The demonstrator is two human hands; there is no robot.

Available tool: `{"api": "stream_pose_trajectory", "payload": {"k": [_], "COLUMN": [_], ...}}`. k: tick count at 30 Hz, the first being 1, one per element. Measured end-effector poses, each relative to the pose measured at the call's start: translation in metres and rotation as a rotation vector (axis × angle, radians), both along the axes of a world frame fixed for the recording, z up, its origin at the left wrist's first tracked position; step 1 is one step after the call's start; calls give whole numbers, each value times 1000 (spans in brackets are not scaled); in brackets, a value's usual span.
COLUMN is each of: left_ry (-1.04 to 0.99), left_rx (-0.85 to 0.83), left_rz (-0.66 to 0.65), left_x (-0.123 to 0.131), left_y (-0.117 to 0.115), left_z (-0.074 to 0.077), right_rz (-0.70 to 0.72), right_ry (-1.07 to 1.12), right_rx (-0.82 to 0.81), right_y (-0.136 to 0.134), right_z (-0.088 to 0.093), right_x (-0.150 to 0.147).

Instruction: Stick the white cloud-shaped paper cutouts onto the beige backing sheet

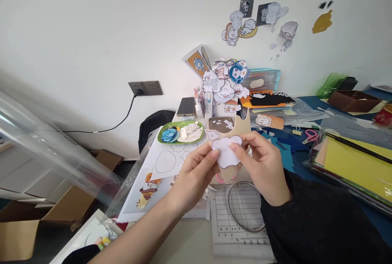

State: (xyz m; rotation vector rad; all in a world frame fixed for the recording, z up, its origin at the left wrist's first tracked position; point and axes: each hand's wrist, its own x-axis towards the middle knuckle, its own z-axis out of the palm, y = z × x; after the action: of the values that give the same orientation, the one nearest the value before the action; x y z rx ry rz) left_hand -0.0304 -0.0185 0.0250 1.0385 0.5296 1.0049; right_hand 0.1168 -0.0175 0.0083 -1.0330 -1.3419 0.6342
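Observation:
My left hand (196, 174) and my right hand (263, 166) are raised over the desk, both pinching the same small piece. It is a white cloud-shaped paper cutout (226, 151) laid against a tan felt piece (237, 127) with pointed tips. My left thumb presses the cutout's left edge, my right thumb its right edge. Beneath them lies a gridded cutting board (241, 215) with a thin wire ring on it.
A green tray (180, 132) of felt scraps, printed sheets (167, 162), a phone (185, 106), a box covered in cartoon cutouts (226, 82), pink scissors (310, 135) and yellow sheets (355, 162) crowd the desk. Clear plastic film (45, 141) and cardboard boxes (18, 227) are at left.

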Motion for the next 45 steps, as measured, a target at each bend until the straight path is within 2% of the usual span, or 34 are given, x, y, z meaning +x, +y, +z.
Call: {"api": "stream_pose_trajectory", "payload": {"k": [12, 33, 40, 45], "left_ry": [2, 6, -6, 25], "left_rx": [-23, -39, -106, -106], "left_rz": [8, 30, 151, 157], "left_x": [0, 1, -1, -2], "left_y": [-1, 0, 4, 7], "left_z": [0, -1, -4, -5], "right_rz": [-43, -28, 1, -2], "right_ry": [-66, -105, -169, -247], "right_rx": [21, 11, -1, 10], "right_y": [-2, -2, -5, -8], "right_z": [3, 3, 4, 5], "right_x": [-1, 0, -1, -4]}}
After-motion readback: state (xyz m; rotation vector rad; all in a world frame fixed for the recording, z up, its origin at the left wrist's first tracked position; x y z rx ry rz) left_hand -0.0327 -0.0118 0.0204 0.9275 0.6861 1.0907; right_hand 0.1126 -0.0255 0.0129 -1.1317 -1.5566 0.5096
